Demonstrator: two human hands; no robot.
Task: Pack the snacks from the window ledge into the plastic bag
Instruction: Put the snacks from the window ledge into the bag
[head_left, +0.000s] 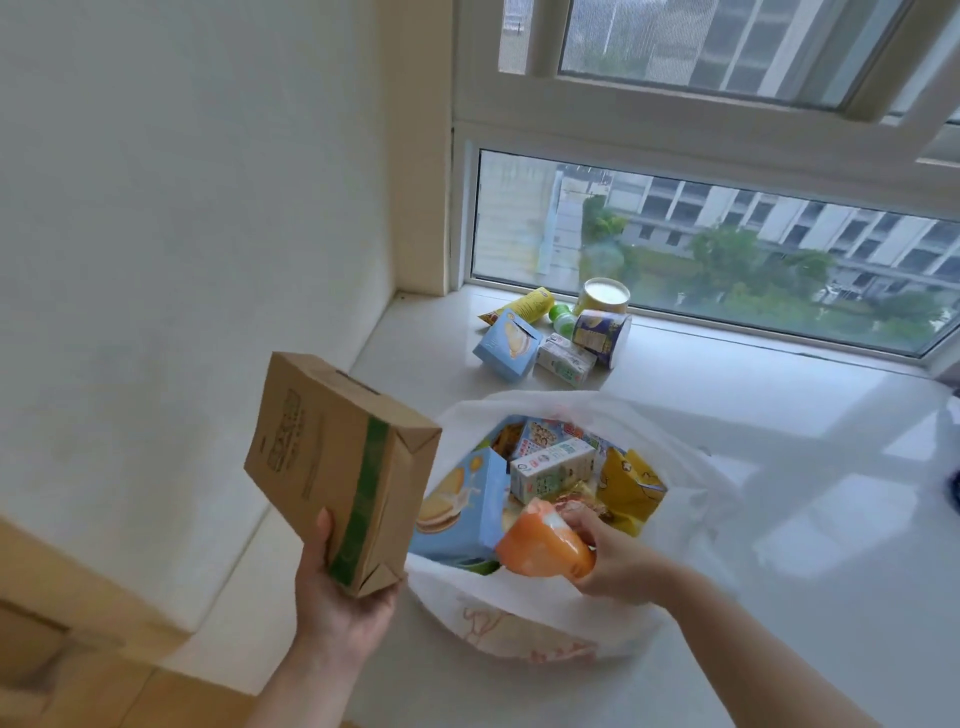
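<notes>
A white plastic bag (691, 499) lies open on the white window ledge (779, 426), holding a blue biscuit box (462, 504), a small white carton (550, 467), a yellow packet (631, 493) and other snacks. My left hand (343, 597) grips a brown cardboard box with a green stripe (337, 462), held up just left of the bag. My right hand (618, 556) holds an orange packet (543, 543) over the bag's near opening. Farther back by the glass lie a small blue box (506, 345), a white carton (563, 358), two round tubs (602, 317), a green bottle (561, 314) and a yellow packet (519, 304).
A white wall (182, 234) closes the ledge on the left. The window pane (727, 249) runs along the back. A wooden cabinet (62, 623) stands at the lower left below the ledge. A dark object (953, 483) shows at the right edge.
</notes>
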